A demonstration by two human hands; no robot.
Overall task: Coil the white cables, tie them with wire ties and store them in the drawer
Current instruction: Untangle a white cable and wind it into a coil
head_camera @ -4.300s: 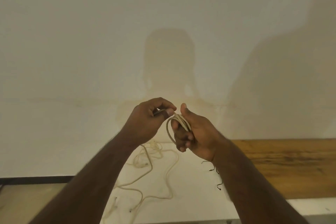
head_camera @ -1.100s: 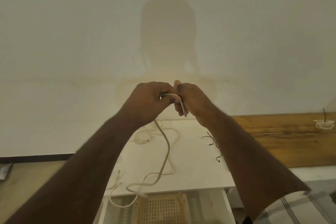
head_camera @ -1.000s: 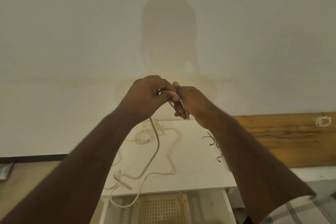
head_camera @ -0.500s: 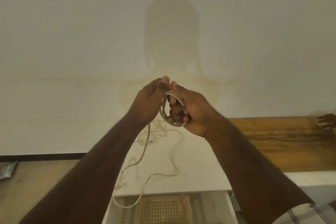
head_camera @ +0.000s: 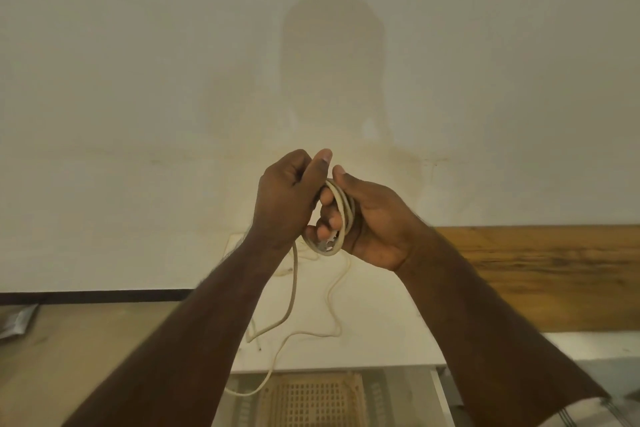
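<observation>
The right hand (head_camera: pixel 372 218) holds a small coil of thin white cable (head_camera: pixel 341 218) looped round its curled fingers (head_camera: pixel 327 199), thumb pressed on top, held up above the white tabletop (head_camera: pixel 381 322). At its nine o'clock the left hand (head_camera: pixel 285 198) is closed on the cable's free length (head_camera: pixel 293 288), which hangs toward six o'clock onto the tabletop, its end draping over the open drawer with a beige perforated basket (head_camera: pixel 311 399). Risk: the tail could snag the other loose white cable (head_camera: pixel 334 305), or slack loops could slip off the fingers and spring open.
</observation>
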